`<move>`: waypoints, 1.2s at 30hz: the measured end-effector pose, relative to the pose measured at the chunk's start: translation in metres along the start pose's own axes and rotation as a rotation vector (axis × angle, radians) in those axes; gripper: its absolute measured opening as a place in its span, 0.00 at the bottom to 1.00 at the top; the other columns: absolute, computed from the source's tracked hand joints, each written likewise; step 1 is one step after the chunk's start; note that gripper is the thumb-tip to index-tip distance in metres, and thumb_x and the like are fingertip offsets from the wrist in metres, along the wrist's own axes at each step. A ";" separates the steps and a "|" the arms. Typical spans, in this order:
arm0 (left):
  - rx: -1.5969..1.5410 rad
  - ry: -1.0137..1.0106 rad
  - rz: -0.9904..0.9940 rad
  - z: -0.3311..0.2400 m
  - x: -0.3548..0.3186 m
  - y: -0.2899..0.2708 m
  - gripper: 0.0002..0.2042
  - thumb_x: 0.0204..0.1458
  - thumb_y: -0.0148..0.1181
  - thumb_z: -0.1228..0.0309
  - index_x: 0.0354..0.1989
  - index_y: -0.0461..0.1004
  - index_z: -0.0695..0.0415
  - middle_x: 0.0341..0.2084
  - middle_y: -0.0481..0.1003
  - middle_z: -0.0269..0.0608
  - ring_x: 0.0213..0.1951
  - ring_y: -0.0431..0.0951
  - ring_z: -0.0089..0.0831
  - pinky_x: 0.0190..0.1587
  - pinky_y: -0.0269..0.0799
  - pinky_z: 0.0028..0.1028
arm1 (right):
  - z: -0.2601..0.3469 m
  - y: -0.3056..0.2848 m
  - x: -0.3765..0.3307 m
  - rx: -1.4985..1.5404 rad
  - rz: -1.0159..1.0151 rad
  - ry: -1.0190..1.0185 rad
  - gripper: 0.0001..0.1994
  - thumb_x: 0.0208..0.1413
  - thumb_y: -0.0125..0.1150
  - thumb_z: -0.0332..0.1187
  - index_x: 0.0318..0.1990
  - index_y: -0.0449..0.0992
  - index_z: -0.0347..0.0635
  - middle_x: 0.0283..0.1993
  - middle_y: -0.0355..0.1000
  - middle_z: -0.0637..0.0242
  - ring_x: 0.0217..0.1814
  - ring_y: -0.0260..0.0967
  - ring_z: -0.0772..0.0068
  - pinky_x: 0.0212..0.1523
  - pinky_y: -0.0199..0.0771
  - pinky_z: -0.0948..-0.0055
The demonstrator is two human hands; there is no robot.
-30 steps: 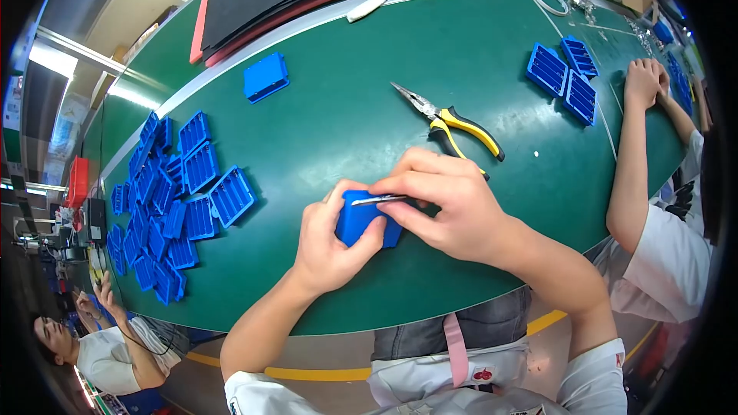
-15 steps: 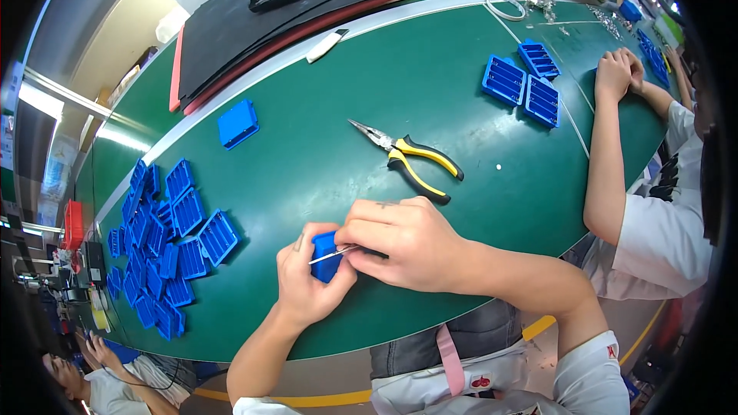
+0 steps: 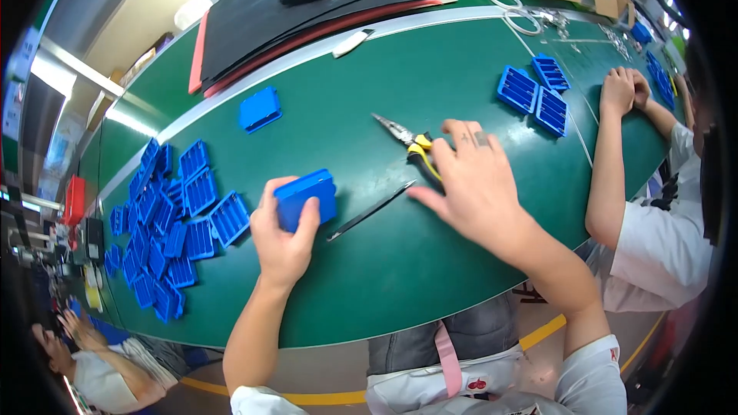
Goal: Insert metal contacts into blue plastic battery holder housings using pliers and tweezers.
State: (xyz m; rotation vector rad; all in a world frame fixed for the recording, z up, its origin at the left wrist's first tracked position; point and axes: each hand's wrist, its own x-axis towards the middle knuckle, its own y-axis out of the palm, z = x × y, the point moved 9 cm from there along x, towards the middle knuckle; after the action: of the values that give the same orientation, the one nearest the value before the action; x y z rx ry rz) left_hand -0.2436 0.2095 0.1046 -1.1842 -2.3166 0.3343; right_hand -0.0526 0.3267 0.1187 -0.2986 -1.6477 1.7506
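My left hand [image 3: 280, 234] is closed round a blue plastic battery case [image 3: 306, 198], lifted off the green table, its smooth back facing up. Beside it lie dark tweezers [image 3: 372, 212], slanting across the table, their far end next to my right thumb. Fingers spread, my right hand [image 3: 478, 184] hovers over the handles of needle-nose pliers [image 3: 403, 133] with black and yellow grips. It hides most of those handles; whether it touches them I cannot tell.
A heap of blue battery cases [image 3: 165, 223] covers the table's left side. One case [image 3: 260, 110] lies face down farther back. Three more [image 3: 517, 90] sit at the right, near a co-worker's hands [image 3: 624, 91]. Black sheets [image 3: 307, 23] and a white-handled blade [image 3: 352, 43] lie behind.
My right hand has let go of the tweezers, which now lie on the table, and has moved right to the pliers, opening. My left hand has raised and turned the battery case.
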 end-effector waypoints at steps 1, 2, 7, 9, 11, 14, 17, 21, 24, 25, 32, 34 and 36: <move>-0.039 0.003 0.013 0.002 0.001 0.007 0.12 0.50 0.62 0.74 0.41 0.71 0.65 0.27 0.77 0.43 0.27 0.75 0.24 0.32 0.71 0.24 | -0.015 0.017 -0.001 -0.073 0.119 0.054 0.20 0.48 0.68 0.44 0.41 0.73 0.38 0.46 0.67 0.54 0.52 0.65 0.56 0.47 0.65 0.61; -0.046 0.006 0.033 0.003 0.000 0.009 0.12 0.50 0.62 0.74 0.41 0.71 0.65 0.27 0.77 0.44 0.27 0.75 0.25 0.32 0.71 0.24 | -0.014 0.019 0.000 -0.039 0.078 -0.032 0.20 0.49 0.68 0.43 0.40 0.73 0.36 0.45 0.66 0.54 0.51 0.65 0.55 0.47 0.66 0.61; -0.115 -0.014 0.113 0.002 -0.001 0.014 0.12 0.49 0.62 0.73 0.40 0.70 0.65 0.26 0.77 0.45 0.26 0.77 0.27 0.31 0.71 0.25 | -0.036 0.029 0.030 0.224 0.152 0.013 0.11 0.53 0.58 0.33 0.33 0.71 0.31 0.38 0.67 0.49 0.45 0.66 0.49 0.44 0.70 0.56; -0.175 -0.040 0.108 0.002 -0.004 0.012 0.12 0.50 0.62 0.73 0.40 0.70 0.65 0.26 0.76 0.43 0.27 0.76 0.25 0.32 0.71 0.25 | -0.050 0.021 0.036 0.476 0.113 0.159 0.14 0.53 0.58 0.35 0.28 0.67 0.30 0.32 0.65 0.52 0.36 0.65 0.52 0.38 0.68 0.60; -0.232 -0.069 0.108 0.003 -0.006 0.012 0.12 0.50 0.62 0.73 0.40 0.70 0.65 0.26 0.76 0.41 0.27 0.75 0.24 0.32 0.72 0.24 | -0.051 0.012 0.032 0.632 0.061 0.169 0.15 0.52 0.64 0.35 0.27 0.68 0.31 0.31 0.65 0.56 0.30 0.63 0.56 0.36 0.66 0.65; -0.399 -0.217 0.150 0.011 -0.011 0.018 0.12 0.50 0.62 0.73 0.41 0.71 0.63 0.27 0.75 0.37 0.30 0.74 0.21 0.34 0.71 0.23 | -0.016 -0.004 0.019 0.778 0.003 -0.151 0.10 0.48 0.66 0.29 0.34 0.73 0.31 0.39 0.71 0.60 0.35 0.67 0.65 0.35 0.65 0.72; -0.364 -0.111 0.160 0.009 -0.010 0.017 0.11 0.50 0.62 0.73 0.40 0.71 0.63 0.25 0.75 0.37 0.28 0.73 0.21 0.32 0.70 0.23 | 0.006 -0.001 0.010 0.821 0.041 -0.242 0.11 0.43 0.70 0.25 0.33 0.74 0.31 0.46 0.73 0.56 0.41 0.72 0.60 0.42 0.71 0.69; -0.223 -0.043 0.190 -0.002 -0.008 0.017 0.11 0.49 0.62 0.74 0.40 0.71 0.62 0.25 0.75 0.38 0.26 0.75 0.22 0.31 0.70 0.23 | 0.013 -0.009 0.006 0.776 0.008 -0.329 0.14 0.37 0.73 0.24 0.33 0.76 0.33 0.45 0.73 0.55 0.40 0.71 0.58 0.40 0.71 0.67; -0.201 0.026 0.236 -0.005 -0.009 0.021 0.12 0.48 0.62 0.76 0.41 0.71 0.62 0.25 0.77 0.41 0.25 0.77 0.25 0.30 0.70 0.23 | 0.013 -0.007 0.006 0.765 -0.001 -0.335 0.14 0.36 0.74 0.24 0.32 0.76 0.34 0.45 0.73 0.55 0.39 0.71 0.59 0.39 0.70 0.67; -0.198 0.023 0.238 -0.005 -0.010 0.021 0.12 0.48 0.62 0.76 0.41 0.71 0.62 0.25 0.77 0.41 0.25 0.77 0.25 0.30 0.70 0.23 | 0.014 -0.009 0.005 0.747 -0.016 -0.356 0.13 0.36 0.74 0.25 0.31 0.76 0.34 0.45 0.73 0.56 0.39 0.70 0.59 0.39 0.70 0.67; -0.226 -0.039 0.308 -0.004 -0.014 0.028 0.13 0.48 0.61 0.75 0.41 0.70 0.63 0.29 0.76 0.38 0.29 0.74 0.22 0.34 0.69 0.22 | 0.014 -0.006 0.004 0.708 0.040 -0.350 0.12 0.40 0.73 0.28 0.32 0.76 0.38 0.44 0.72 0.59 0.42 0.70 0.58 0.43 0.71 0.65; -0.223 0.042 0.270 -0.008 -0.013 0.025 0.12 0.48 0.62 0.76 0.41 0.71 0.62 0.24 0.76 0.40 0.24 0.77 0.25 0.29 0.70 0.24 | 0.015 -0.007 0.005 0.702 0.037 -0.347 0.11 0.40 0.73 0.28 0.32 0.76 0.38 0.43 0.72 0.60 0.41 0.70 0.58 0.42 0.71 0.65; -0.231 0.034 0.269 -0.006 -0.013 0.025 0.12 0.48 0.62 0.76 0.41 0.70 0.62 0.23 0.76 0.39 0.24 0.76 0.25 0.29 0.70 0.24 | 0.014 -0.006 0.005 0.718 0.034 -0.345 0.11 0.40 0.73 0.28 0.32 0.76 0.38 0.43 0.72 0.59 0.42 0.70 0.58 0.42 0.71 0.65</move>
State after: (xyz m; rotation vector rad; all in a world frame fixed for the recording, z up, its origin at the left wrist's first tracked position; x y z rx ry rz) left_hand -0.2165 0.2137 0.0946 -1.6081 -2.2124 0.1402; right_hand -0.0624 0.3182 0.1283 0.3272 -1.1110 2.3763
